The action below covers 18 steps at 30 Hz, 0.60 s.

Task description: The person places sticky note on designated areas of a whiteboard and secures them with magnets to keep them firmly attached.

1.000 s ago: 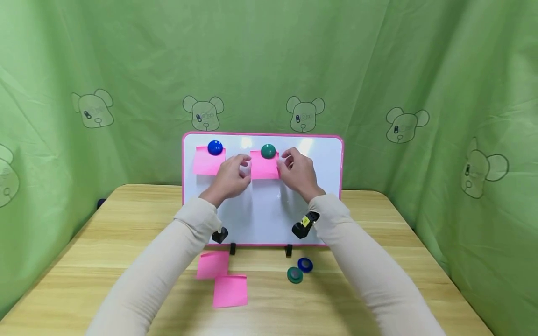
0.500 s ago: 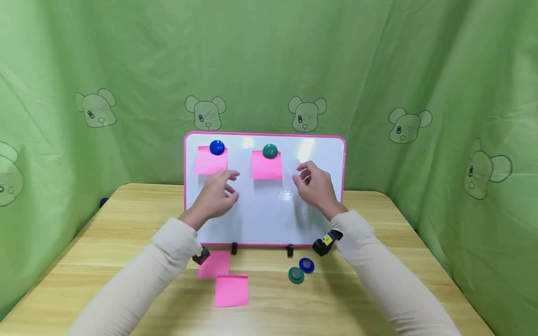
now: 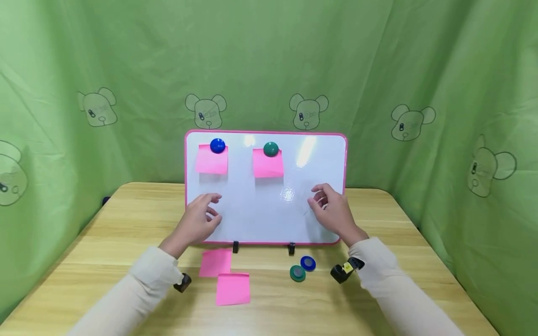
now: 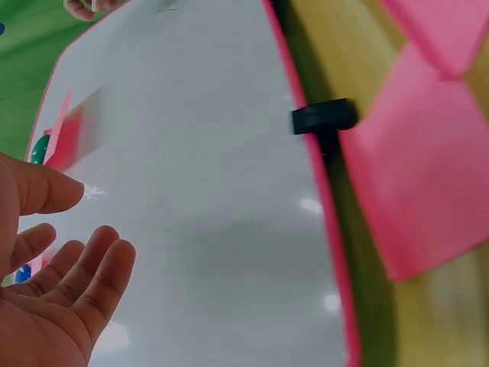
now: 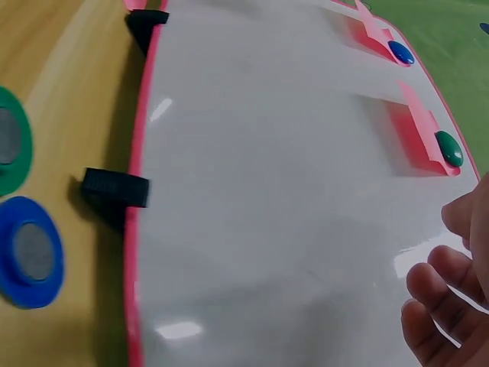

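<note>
A pink-framed whiteboard [image 3: 260, 210] stands upright on the table. A blue magnet [image 3: 217, 145] holds one pink sticky note [image 3: 212, 161] on its upper left, and a green magnet [image 3: 271, 149] holds another pink note [image 3: 268, 165] near the top middle. My left hand [image 3: 196, 220] hovers before the board's lower left, fingers loosely bent around nothing. Before the right part of the board is my right hand [image 3: 334, 210], likewise holding nothing, its fingers relaxed. Both hands are apart from the notes and magnets.
Two more pink sticky notes, a rear one [image 3: 215, 262] and a front one [image 3: 233, 289], lie on the table [image 3: 147, 224]. A loose green magnet [image 3: 297, 273] and blue magnet [image 3: 308, 263] lie to their right. Black feet [image 3: 292, 248] support the board; a green curtain [image 3: 260, 56] hangs behind.
Both hands have drawn away from the middle note, moving down and outward to either side. The notes and magnets on the board and table stay where they were.
</note>
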{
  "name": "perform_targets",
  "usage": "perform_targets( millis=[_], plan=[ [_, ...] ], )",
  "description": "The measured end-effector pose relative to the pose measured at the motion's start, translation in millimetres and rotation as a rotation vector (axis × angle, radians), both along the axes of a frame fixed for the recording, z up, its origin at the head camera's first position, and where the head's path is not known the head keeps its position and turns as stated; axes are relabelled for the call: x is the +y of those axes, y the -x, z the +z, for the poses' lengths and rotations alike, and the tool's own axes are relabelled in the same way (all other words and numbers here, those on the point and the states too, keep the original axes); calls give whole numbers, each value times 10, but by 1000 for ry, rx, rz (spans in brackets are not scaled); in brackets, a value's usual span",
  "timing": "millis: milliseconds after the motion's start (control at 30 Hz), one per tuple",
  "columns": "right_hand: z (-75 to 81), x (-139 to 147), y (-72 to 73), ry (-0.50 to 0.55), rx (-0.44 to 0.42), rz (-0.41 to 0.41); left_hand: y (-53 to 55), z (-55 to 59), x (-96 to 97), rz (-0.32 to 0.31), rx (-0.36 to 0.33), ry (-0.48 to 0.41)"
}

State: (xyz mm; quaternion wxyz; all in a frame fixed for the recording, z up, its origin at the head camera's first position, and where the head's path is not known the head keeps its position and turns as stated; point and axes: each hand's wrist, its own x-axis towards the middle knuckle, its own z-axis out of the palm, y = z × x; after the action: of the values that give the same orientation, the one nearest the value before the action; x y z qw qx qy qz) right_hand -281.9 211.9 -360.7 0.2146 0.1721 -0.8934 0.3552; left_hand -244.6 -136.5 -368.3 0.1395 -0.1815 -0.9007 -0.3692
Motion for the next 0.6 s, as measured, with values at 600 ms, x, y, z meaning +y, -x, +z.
perform_targets(
  millis=[600],
  plan=[
    [-688, 159, -343, -134, -256, 127, -196, -527, -189, 18, -89, 40]
  ],
)
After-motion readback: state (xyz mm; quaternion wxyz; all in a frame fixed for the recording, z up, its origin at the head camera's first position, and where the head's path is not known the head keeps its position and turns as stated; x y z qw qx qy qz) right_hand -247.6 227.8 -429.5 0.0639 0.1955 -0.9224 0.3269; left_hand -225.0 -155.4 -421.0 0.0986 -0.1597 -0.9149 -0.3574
